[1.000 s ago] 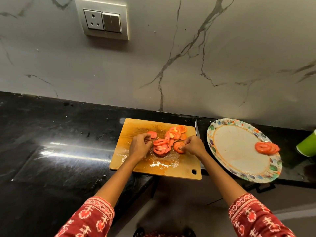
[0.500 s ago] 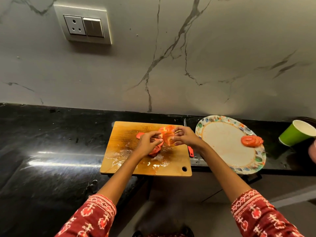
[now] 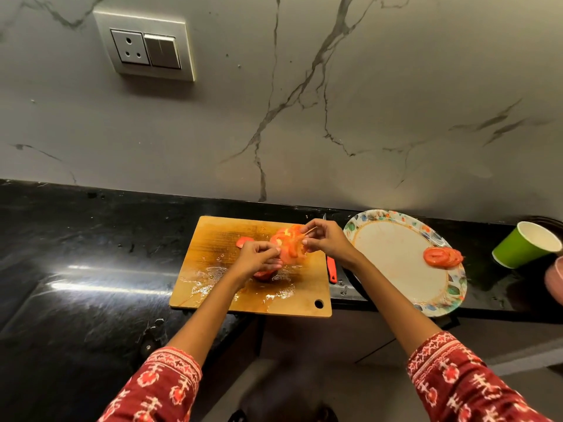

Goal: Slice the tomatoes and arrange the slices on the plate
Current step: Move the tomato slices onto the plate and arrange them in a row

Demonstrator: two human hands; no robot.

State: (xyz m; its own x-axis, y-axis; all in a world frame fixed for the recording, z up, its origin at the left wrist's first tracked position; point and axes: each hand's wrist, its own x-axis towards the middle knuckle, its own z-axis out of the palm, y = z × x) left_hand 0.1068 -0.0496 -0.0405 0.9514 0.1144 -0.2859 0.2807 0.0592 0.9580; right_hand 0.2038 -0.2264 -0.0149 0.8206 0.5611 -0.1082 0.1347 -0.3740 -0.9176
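A wet wooden cutting board (image 3: 213, 239) lies on the black counter. Above it I hold a bunch of tomato slices (image 3: 289, 245) between both hands: my left hand (image 3: 259, 258) grips them from the left, my right hand (image 3: 326, 239) pinches them from the right. One loose slice (image 3: 243, 241) lies on the board behind my left hand, and more red tomato (image 3: 264, 275) shows under it. The flower-rimmed plate (image 3: 396, 263) sits to the right with a few overlapping slices (image 3: 443, 256) near its right rim. A red-handled knife (image 3: 332, 269) lies between board and plate.
A green paper cup (image 3: 525, 248) stands right of the plate, with a pink object (image 3: 556, 281) at the frame edge. The marble wall carries a socket and switch (image 3: 146, 47). The counter's front edge runs just below the board and the plate overhangs it.
Both hands gathered the slices from the board and lifted them together; a second ago they lay flat on the board. The camera view shifted right, bringing the cup into sight.
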